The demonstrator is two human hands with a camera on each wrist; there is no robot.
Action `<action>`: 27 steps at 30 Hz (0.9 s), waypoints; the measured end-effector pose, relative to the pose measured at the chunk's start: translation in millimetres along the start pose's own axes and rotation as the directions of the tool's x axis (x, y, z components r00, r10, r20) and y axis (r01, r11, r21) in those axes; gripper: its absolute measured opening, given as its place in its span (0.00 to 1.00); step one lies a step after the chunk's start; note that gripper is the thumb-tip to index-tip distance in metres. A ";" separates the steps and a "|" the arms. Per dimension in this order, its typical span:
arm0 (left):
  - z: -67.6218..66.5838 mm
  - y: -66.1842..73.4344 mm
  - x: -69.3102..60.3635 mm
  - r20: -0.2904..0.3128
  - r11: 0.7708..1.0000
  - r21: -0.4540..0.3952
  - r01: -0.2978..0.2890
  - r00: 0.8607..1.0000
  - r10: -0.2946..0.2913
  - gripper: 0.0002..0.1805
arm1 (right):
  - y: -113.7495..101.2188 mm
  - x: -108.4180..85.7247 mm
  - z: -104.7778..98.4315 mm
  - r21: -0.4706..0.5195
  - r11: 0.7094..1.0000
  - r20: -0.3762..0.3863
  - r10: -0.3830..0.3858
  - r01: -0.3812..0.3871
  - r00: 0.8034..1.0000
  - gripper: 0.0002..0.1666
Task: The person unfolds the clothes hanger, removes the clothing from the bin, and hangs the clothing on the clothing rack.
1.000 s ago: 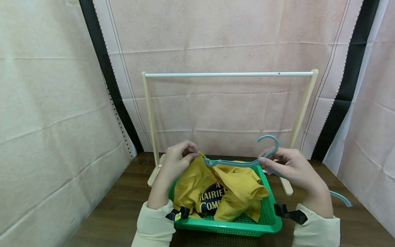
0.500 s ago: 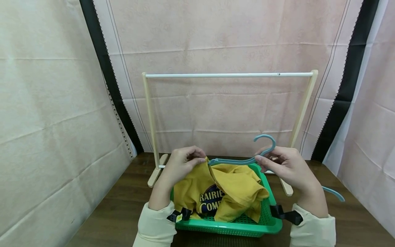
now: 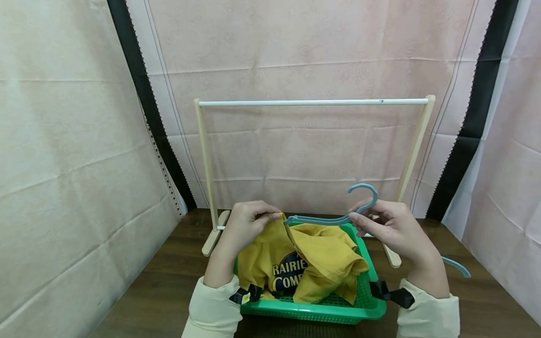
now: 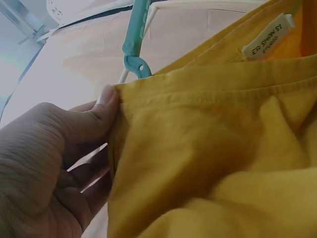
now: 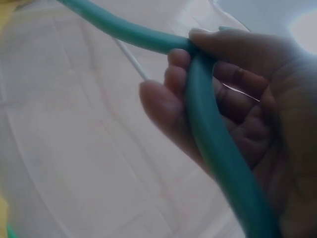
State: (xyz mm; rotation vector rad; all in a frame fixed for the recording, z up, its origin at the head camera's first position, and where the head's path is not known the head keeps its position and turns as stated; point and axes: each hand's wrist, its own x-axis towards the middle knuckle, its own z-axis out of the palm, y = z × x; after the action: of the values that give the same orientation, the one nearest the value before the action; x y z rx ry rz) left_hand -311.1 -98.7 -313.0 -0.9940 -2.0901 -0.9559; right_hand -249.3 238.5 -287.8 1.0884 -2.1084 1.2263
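Observation:
A yellow garment point(image 3: 334, 249) with dark printed lettering lies bunched in a green basket point(image 3: 313, 310). My left hand point(image 3: 245, 225) pinches its upper corner between thumb and fingers and holds it raised. In the left wrist view a white label point(image 4: 268, 37) shows inside the garment's edge. My right hand point(image 3: 397, 230) grips a blue-green hanger point(image 3: 325, 220) just below its hook. The hanger's left end reaches the garment's edge beside my left fingers, and its tip is hidden behind the cloth. The other arm of the hanger passes under my right wrist.
Behind the basket stands a small rack with a white crossbar point(image 3: 313, 103) and pale wooden posts. Its feet point(image 3: 213, 239) rest on the dark wooden table point(image 3: 156, 291). Pale cloth walls point(image 3: 296, 150) enclose the table at the back and sides.
Over the last second the left hand and the garment corner have moved slightly right, and the hanger slightly left. The hanger's end has gone from overlapping the cloth to partly hidden behind it.

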 end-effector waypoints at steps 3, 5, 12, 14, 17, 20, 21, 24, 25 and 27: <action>1.2 3.1 0.3 -0.036 1.000 -0.024 -0.019 0.999 0.018 0.03 | 0.0 4.6 4.7 0.017 1.000 0.027 -0.002 0.001 1.000 0.15; 3.1 5.1 0.9 -0.048 0.998 -0.046 -0.030 0.998 0.028 0.02 | -0.1 7.9 8.4 0.019 1.000 0.044 -0.012 0.011 0.999 0.14; 7.3 14.4 3.5 -0.064 0.993 -0.099 -0.056 0.997 0.050 0.02 | -1.5 10.2 13.9 0.005 0.999 0.035 -0.044 0.044 0.998 0.16; 7.2 17.0 3.7 -0.074 0.993 -0.103 -0.062 0.996 0.055 0.02 | -1.8 9.8 14.3 0.002 0.999 0.030 -0.050 0.050 0.998 0.16; 5.9 21.0 3.7 -0.105 0.992 -0.107 -0.065 0.993 0.054 0.02 | -1.2 10.0 15.1 -0.007 0.998 0.029 -0.058 0.058 0.998 0.17; 3.4 22.8 3.9 -0.165 0.989 -0.132 -0.071 0.985 0.048 0.03 | 0.3 10.0 14.8 -0.020 0.998 0.030 -0.054 0.054 0.998 0.16; 2.7 23.1 4.0 -0.182 0.987 -0.142 -0.071 0.982 0.044 0.03 | 0.9 9.8 14.6 -0.022 0.998 0.028 -0.052 0.052 0.998 0.17; 2.7 22.4 4.1 -0.182 0.982 -0.175 -0.074 0.982 0.041 0.04 | 0.1 9.8 14.7 -0.008 0.998 0.030 -0.062 0.063 0.998 0.17; 3.5 22.3 3.9 -0.155 0.981 -0.182 -0.069 0.987 0.040 0.04 | -0.5 9.8 15.0 -0.002 0.998 0.033 -0.067 0.068 0.997 0.17; 5.8 22.0 3.0 -0.076 0.980 -0.191 -0.048 0.997 0.034 0.04 | -1.5 9.7 16.0 0.002 0.996 0.036 -0.084 0.084 0.996 0.17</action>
State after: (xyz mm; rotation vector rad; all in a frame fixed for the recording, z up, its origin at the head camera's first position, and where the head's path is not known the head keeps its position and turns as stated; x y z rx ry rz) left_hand -295.8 -82.9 -306.4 -1.0785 -1.9375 -1.1728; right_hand -253.8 220.3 -288.0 1.1950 -2.0670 1.1760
